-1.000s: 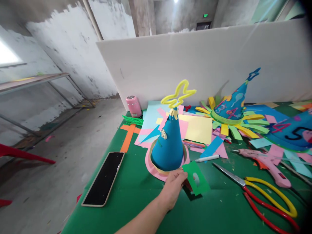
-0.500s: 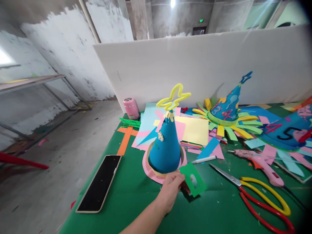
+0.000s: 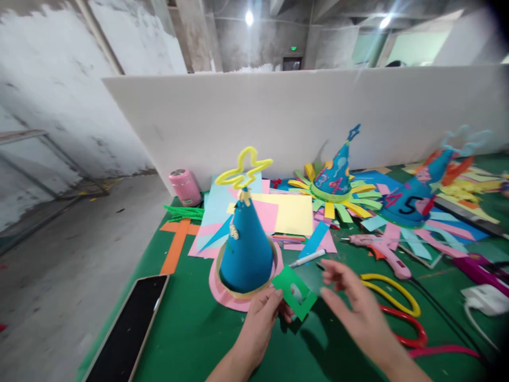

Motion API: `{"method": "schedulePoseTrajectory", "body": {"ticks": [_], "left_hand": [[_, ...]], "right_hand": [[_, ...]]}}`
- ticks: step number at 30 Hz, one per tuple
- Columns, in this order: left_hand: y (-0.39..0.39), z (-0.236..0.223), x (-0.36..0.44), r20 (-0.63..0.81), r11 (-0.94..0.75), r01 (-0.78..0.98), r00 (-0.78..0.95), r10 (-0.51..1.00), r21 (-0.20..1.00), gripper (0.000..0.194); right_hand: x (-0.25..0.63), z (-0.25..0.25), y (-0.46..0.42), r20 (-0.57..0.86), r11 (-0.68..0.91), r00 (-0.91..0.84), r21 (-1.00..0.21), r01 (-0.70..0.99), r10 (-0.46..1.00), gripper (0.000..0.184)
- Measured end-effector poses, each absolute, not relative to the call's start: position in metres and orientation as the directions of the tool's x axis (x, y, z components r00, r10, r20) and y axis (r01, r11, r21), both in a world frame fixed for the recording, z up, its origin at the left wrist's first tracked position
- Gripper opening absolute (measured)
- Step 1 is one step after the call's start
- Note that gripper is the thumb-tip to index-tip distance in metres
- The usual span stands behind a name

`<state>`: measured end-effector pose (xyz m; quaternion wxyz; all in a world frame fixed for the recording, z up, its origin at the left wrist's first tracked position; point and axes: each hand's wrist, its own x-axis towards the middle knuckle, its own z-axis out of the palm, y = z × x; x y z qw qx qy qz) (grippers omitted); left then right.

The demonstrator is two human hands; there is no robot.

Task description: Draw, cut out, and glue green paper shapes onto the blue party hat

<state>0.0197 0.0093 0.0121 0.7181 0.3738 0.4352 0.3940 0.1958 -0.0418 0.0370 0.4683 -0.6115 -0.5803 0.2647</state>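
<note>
My left hand (image 3: 260, 313) pinches a small green paper piece (image 3: 287, 277) with an oval cut-out in it. That hand is just in front of a blue paper cone hat (image 3: 248, 252), which stands upright on a pink brim (image 3: 219, 297) and carries a yellow pipe-cleaner shape (image 3: 260, 163) on top. Over the scissors (image 3: 413, 302) is my right hand (image 3: 353, 307), fingers apart and nothing seen in them. It hides most of the blades; the yellow and red handles show beside it. A white marker (image 3: 312, 258) lies beyond the green paper.
A phone (image 3: 129, 329) lies at the left table edge, with orange strips (image 3: 175, 249) and a pink canister (image 3: 185, 187) behind. Coloured sheets (image 3: 294, 212) lie beyond the hat. Two decorated hats (image 3: 334, 175) and a pink glue gun (image 3: 385, 252) with its cord are at right.
My right hand has come into view over the scissors. The view has turned right, so things appear further left. My left hand still holds the green paper.
</note>
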Motion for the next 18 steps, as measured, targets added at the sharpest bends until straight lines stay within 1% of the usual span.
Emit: {"method": "schedulePoseTrajectory", "body": {"ticks": [2,3,5,7,8,10,12,15,17,18], "left_hand": [[0.007,0.013,0.021,-0.339,0.422,-0.212,0.339,0.878,0.881,0.034],[0.006,0.013,0.022,-0.336,0.417,-0.193,0.346,0.876,0.888,0.034],[0.004,0.013,0.023,-0.316,0.392,-0.148,0.371,0.873,0.908,0.036],[0.003,0.014,0.024,-0.308,0.379,-0.115,0.392,0.867,0.918,0.037],[0.003,0.015,0.024,-0.311,0.382,-0.115,0.396,0.864,0.917,0.034],[0.004,0.016,0.025,-0.321,0.397,-0.138,0.381,0.867,0.907,0.027],[0.005,0.018,0.024,-0.323,0.391,-0.141,0.353,0.878,0.91,0.026],[0.007,0.018,0.022,-0.286,0.316,-0.039,0.326,0.901,0.948,0.026],[0.007,0.018,0.021,-0.214,0.207,0.054,0.3,0.93,0.977,0.023],[0.006,0.018,0.02,-0.172,0.148,0.105,0.286,0.943,0.983,0.021]], "right_hand": [[0.187,0.035,-0.026,0.137,0.057,0.167,-0.91,0.411,0.976,0.037],[0.184,0.033,-0.023,0.092,0.029,0.15,-0.924,0.38,0.984,0.038],[0.178,0.03,-0.02,0.048,0.008,0.113,-0.943,0.334,0.992,0.03],[0.177,0.029,-0.021,0.065,0.031,0.094,-0.946,0.322,0.993,0.022],[0.177,0.029,-0.022,0.082,0.05,0.085,-0.944,0.328,0.993,0.021],[0.18,0.031,-0.023,0.101,0.074,0.058,-0.931,0.358,0.993,0.022],[0.184,0.035,-0.023,0.102,0.095,-0.004,-0.908,0.409,0.995,0.022],[0.193,0.039,-0.018,0.136,0.174,-0.111,-0.84,0.513,0.984,0.022],[0.203,0.039,-0.008,0.183,0.211,-0.111,-0.731,0.649,0.977,0.022],[0.209,0.039,0.0,0.218,0.211,-0.091,-0.632,0.746,0.972,0.023]]}}
